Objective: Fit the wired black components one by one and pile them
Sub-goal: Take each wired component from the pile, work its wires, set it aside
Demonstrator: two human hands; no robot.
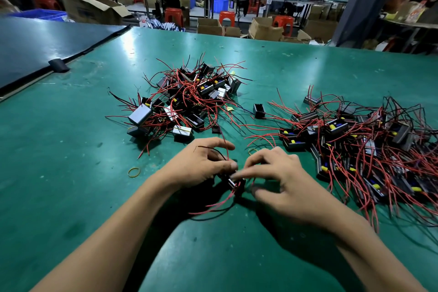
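Down at the near middle of the green surface [71,125]: left hand [201,163], grip curled round a small black component [233,182], thumb pressed on top, holding it just off or right on the surface, hard to say which. Right hand [279,173] in close from the other side, fingers bent, blurred fingertips [237,175] right at the component; pinching it or only touching, cannot tell. Red wires [213,204] trailing from the component toward the near edge, one thin black wire looped over the back of the left hand. Beyond the left hand, a tangled pile [189,95] of black boxes and red leads, some boxes lying grey side up. Off to the right, a second, wider heap [355,140], yellow and blue parts showing inside several open housings. Between the two, a lone open black housing [258,110], standing apart from both. Yellow rubber band [134,172] flat on the surface left of the left wrist, another [252,150] just past the right fingers. Dark sheet [35,42] over the far left corner of the surface. Farther back, cardboard boxes, red stools and people at long benches.
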